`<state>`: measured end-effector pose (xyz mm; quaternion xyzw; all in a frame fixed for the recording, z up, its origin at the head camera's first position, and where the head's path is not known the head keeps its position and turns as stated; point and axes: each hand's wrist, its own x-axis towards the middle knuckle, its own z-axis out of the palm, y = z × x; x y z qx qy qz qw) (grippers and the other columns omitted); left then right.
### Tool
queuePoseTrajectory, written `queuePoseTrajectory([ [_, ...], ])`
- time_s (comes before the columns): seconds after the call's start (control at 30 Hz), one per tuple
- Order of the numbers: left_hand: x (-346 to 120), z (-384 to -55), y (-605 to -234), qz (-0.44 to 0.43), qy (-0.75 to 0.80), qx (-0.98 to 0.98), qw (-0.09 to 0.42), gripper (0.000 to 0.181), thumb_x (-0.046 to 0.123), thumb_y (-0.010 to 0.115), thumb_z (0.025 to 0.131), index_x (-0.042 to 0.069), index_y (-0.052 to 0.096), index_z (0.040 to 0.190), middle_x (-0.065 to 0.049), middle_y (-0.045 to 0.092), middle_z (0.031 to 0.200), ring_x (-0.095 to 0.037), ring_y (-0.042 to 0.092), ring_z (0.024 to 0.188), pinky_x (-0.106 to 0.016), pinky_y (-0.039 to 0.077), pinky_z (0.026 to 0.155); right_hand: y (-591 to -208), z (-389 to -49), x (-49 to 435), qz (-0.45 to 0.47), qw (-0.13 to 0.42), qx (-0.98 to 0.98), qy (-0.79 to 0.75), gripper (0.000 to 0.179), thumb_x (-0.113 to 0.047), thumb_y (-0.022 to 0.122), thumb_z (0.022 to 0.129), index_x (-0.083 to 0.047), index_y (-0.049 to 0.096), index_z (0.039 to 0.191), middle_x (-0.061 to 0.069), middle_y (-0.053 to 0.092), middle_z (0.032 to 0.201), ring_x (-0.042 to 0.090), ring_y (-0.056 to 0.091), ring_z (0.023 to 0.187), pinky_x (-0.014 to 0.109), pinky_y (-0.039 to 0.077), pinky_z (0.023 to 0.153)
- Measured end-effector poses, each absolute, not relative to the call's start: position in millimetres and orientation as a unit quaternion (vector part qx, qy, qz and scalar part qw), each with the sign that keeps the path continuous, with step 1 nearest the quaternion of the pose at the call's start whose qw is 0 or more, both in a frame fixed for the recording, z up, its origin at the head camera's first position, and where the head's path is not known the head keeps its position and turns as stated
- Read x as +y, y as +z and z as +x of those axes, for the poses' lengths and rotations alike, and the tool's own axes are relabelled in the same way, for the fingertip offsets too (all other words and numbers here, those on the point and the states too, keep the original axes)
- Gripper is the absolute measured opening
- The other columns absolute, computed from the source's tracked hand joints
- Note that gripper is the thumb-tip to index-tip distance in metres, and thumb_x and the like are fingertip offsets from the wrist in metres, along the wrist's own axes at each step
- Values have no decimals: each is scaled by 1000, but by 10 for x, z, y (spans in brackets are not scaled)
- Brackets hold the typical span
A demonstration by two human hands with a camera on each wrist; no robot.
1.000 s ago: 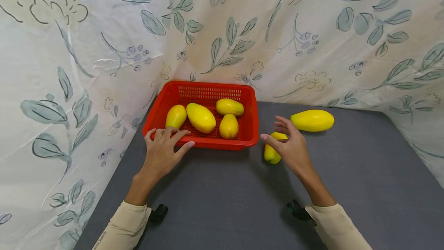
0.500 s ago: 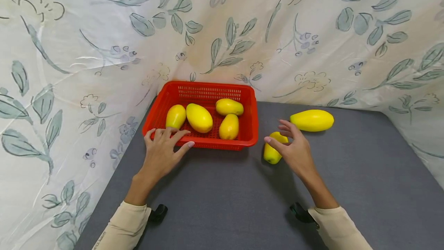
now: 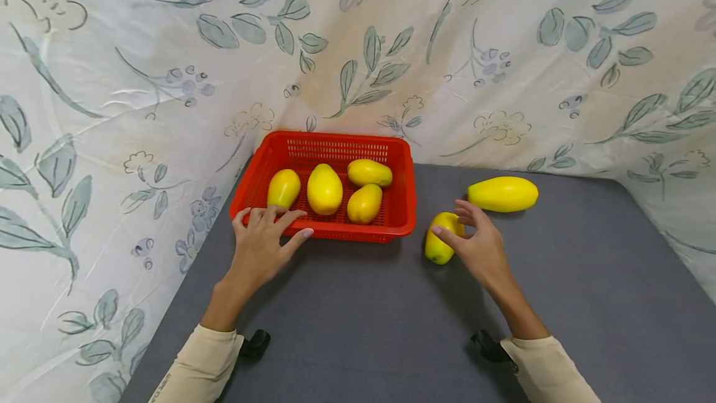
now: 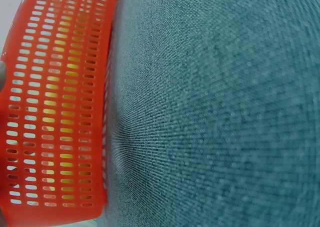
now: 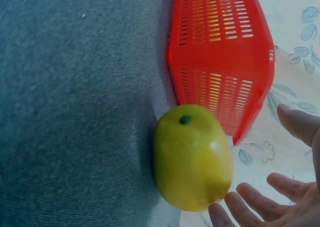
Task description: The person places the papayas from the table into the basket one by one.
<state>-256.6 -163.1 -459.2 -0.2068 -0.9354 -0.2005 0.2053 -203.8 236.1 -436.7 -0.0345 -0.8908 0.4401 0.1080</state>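
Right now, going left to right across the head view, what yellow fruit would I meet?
In the basket: left fruit, middle fruit, right pair; then outside it, near fruit, far fruit.

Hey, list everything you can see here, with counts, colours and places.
Table: 1, grey, under everything
Basket: 1, red, on its far left part
Basket fruits: 4, yellow, inside
Loose fruits: 2, yellow, right of the basket
Floral backdrop: 1, pale, around the table
Wrist devices: 2, black, beside the cuffs
Sleeves: 2, beige, bottom edge
Left hand: 1, bare, over the basket's near rim
Right hand: 1, bare, beside the nearer loose fruit
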Motion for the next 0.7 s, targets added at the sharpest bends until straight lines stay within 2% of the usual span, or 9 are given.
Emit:
queuePoseTrajectory([
  [0.37, -1599, -2564, -4579, -203, -197, -936, 209, 47, 55, 67, 97, 25, 71, 134, -15, 62, 121, -39, 52, 116, -71, 20, 111, -4371, -2074, 2464, -43, 72, -902, 424, 86, -49, 78, 95, -9, 40, 161, 21, 47, 161, 41, 45, 145, 67, 39, 115],
  [0.7, -1562, -2553, -4562, -196, -200, -938, 203, 47, 55, 67, 98, 25, 71, 134, -15, 62, 123, -39, 51, 117, -70, 19, 111, -4409, -2096, 2549, -29, 77, -904, 419, 84, -44, 80, 95, -5, 43, 159, 23, 47, 159, 42, 44, 144, 62, 46, 110],
])
